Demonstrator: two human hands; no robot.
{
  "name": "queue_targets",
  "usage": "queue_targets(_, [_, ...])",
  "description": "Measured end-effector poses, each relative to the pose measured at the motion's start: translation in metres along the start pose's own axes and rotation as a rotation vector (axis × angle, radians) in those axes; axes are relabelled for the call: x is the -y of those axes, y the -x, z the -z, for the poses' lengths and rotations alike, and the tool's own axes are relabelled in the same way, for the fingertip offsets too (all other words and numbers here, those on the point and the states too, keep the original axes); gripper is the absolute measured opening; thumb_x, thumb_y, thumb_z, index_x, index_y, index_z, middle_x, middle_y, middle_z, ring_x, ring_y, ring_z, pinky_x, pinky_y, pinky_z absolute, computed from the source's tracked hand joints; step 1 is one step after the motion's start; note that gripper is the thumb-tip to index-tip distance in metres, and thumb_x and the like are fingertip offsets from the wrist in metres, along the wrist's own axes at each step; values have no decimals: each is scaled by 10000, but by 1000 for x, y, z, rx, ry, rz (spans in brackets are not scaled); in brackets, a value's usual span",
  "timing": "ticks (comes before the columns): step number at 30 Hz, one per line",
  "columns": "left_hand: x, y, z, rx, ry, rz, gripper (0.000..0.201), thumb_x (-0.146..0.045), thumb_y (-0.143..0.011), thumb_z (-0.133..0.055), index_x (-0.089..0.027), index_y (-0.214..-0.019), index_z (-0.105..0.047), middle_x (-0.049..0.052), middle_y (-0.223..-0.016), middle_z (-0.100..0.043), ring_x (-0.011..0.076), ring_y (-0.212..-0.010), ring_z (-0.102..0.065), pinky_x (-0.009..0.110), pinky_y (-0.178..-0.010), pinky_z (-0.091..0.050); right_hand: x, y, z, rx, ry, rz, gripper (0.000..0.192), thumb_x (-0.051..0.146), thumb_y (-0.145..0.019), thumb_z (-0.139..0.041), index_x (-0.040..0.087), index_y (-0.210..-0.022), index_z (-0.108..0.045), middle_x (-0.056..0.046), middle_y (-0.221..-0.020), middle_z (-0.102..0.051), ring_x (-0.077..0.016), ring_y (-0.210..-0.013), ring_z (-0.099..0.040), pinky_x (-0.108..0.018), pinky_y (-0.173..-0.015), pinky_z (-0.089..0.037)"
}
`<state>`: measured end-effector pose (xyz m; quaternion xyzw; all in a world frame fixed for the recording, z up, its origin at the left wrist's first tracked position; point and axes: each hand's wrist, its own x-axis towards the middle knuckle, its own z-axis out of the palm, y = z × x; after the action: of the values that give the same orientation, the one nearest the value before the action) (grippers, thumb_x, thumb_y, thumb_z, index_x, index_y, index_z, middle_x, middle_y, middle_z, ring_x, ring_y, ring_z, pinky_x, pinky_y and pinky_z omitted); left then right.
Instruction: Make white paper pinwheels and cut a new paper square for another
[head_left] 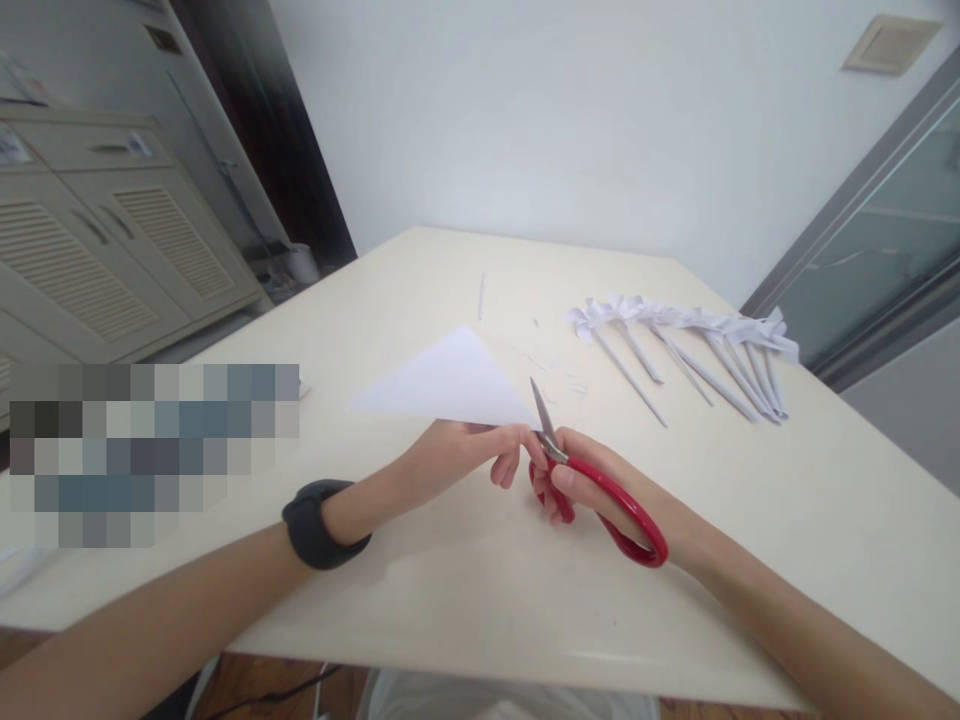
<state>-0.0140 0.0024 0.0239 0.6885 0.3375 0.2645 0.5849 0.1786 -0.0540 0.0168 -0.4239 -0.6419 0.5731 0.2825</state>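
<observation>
My left hand (457, 455) pinches the near corner of a folded white paper triangle (450, 385), holding it just above the cream table (465, 590). A black band sits on that wrist. My right hand (600, 485) has its fingers through the handles of red scissors (600, 490). Their short metal blades point up and away, right beside the corner of the paper that my left hand holds. The blades look nearly closed and touch the paper's right edge.
A row of several white paper flowers on rolled paper stems (690, 345) lies at the far right of the table. Small paper scraps (559, 375) and a thin strip (481, 296) lie beyond the triangle. A louvred cabinet (112, 250) stands at the left, a glass door (885, 240) at the right.
</observation>
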Motion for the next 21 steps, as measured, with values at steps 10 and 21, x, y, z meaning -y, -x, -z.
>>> queue_targets(10, [2,0,1,23,51,-40,303,-213,-855,-427,-166,-699,-683,-43,-472,-471,107,-548,-511,247,-662,-418,-1,-1,1,-5,-4,-21,218,393,-873,-481,198,-803,-414,-6,-725,-561,-147,-679,-565,-319,-693,-433])
queue_targets(21, [0,-1,2,12,-12,15,307,-260,-853,-431,-176,-675,-666,-44,-478,-468,112,-566,-517,249,-677,-421,1,-2,-1,-23,14,-53,283,465,-860,-469,196,-792,-411,-6,-713,-568,-137,-663,-557,-308,-675,-435])
